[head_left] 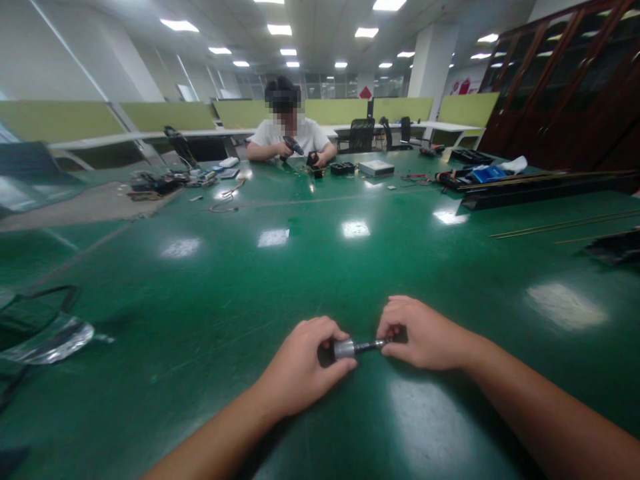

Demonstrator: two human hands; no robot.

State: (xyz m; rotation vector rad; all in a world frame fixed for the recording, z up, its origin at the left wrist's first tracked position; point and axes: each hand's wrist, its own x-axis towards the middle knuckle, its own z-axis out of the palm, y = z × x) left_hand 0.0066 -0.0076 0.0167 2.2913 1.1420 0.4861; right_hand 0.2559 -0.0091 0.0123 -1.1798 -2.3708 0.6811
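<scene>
A short silver metal cylinder with a thin dark shaft (345,349) lies level between my hands, low over the green table; its exact kind I cannot make out. My left hand (307,360) is closed around the cylinder, thumb in front and fingers behind. From the other side, my right hand (420,333) pinches the far end of the shaft between thumb and fingertips. The shaft's tip is partly hidden by those fingers.
Across the green table (240,280), a person (310,133) in a white shirt holds a power drill (293,145). Cables and parts (160,183) lie at back left, a silver box (376,167) at back centre. Long rods (565,223) and a black channel (530,193) are at right.
</scene>
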